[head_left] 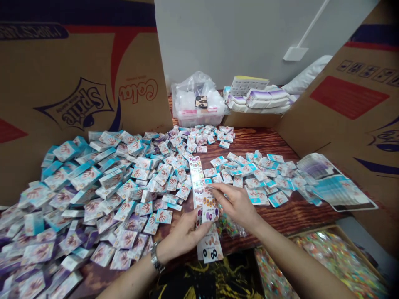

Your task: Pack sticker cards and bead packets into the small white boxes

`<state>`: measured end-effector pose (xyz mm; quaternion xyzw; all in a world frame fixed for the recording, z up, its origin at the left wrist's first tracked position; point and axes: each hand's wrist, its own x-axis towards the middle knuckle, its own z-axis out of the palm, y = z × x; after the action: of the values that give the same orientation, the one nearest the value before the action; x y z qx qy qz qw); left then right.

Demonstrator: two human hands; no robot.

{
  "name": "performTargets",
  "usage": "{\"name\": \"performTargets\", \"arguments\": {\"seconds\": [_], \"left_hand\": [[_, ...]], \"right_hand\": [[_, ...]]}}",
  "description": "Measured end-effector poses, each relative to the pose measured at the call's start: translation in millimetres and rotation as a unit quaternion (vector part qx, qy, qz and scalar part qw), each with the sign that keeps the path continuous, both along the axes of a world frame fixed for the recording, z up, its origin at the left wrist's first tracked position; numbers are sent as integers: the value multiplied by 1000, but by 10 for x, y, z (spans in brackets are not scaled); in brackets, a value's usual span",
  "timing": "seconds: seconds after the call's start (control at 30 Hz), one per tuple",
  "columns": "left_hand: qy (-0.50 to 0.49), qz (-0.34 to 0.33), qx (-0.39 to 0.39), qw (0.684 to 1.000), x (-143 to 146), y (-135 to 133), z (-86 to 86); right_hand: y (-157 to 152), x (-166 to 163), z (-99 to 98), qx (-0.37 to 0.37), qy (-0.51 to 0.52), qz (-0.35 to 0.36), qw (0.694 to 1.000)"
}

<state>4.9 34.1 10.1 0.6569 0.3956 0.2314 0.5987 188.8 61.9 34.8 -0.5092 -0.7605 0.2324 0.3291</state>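
Note:
My left hand is closed on long printed strips bearing rows of small coloured ovals, with the thumb lying across the front. One strip reaches farther up behind the other. At the upper end of the front strip, the fingertips of my right hand are pinched together on its edge. Small white, blue and purple boxes with a hand picture lie in a big heap to the left and a smaller group to the right. Under my right hand lies a clear bag of colourful small pieces, partly hidden.
Large cardboard cartons stand at left and right. A clear plastic tub and a box of packed flat cartons sit at the back. Flat cartons lie right. Below is a box of colourful bags.

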Motion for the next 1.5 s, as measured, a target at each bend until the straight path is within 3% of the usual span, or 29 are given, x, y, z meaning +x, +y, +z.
{"name": "performTargets", "arguments": {"seconds": [0.13, 0.2, 0.33, 0.47, 0.73, 0.83, 0.9, 1.03, 1.1, 1.2, 1.33, 1.4, 1.5], "left_hand": [[3, 0, 6, 1000, 22, 27, -14], [-23, 3, -30, 999, 36, 44, -1], [-122, 6, -210, 970, 61, 46, 1], [-175, 32, -352, 919, 83, 16, -61], [-208, 55, -337, 917, 89, 31, -62], [-259, 91, -348, 896, 72, 56, -16], [-305, 82, -361, 878, 51, 72, -2], [-344, 54, -365, 863, 21, 100, -23], [-318, 101, -342, 878, 21, 105, -41], [-242, 139, -278, 919, 30, 83, -65], [-161, 70, -179, 968, 53, 3, -117], [-132, 59, -135, 980, 80, -25, -143], [-70, 16, -55, 996, 159, 37, -139]], "right_hand": [[28, -26, -2, 19, 1, -7, 1000], [44, -27, -5, 37, 6, -14, 999], [15, -34, -27, 89, 7, -20, 996], [-74, -29, -42, 171, -21, 35, 984], [-139, 56, -46, 220, -33, 56, 973], [-239, 58, -59, 269, -103, 142, 947], [-312, 58, -87, 290, -171, 180, 924], [-392, 51, -172, 317, -215, 187, 905], [-403, 35, -203, 278, -182, 172, 927], [-399, 7, -217, 127, -90, 142, 978], [-363, 27, -240, -31, -8, 72, 997], [-351, 75, -281, -56, -8, 40, 998], [-357, 197, -359, -71, -16, 46, 996]]}}
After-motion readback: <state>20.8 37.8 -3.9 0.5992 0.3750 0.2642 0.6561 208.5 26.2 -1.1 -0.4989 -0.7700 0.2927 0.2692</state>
